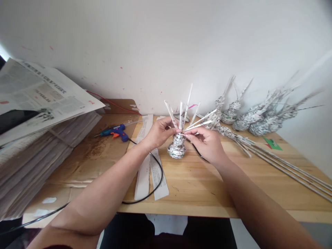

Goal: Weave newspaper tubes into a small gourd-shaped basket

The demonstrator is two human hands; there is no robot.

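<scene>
A small vase-shaped piece woven from rolled newspaper (176, 151) stands in front of me, round at the bottom with a narrower neck. Several paper tubes (181, 116) fan upward and outward from its top. My left hand (163, 131) is closed at the left of the neck, thumb and fingers pinching the weaving at the rim. At the right side, my right hand (203, 141) pinches a paper tube close to the same rim, its thumb and forefinger together. The fingers partly hide the upper neck.
A blue glue gun (114, 132) lies on stained cardboard (85, 152) at left, its black cable (161, 173) crossing paper strips (142, 173). Stacked newspapers (52, 152) rise far left. More woven pieces (243, 119) and long paper tubes (287, 167) lie right on the wooden table (192, 193).
</scene>
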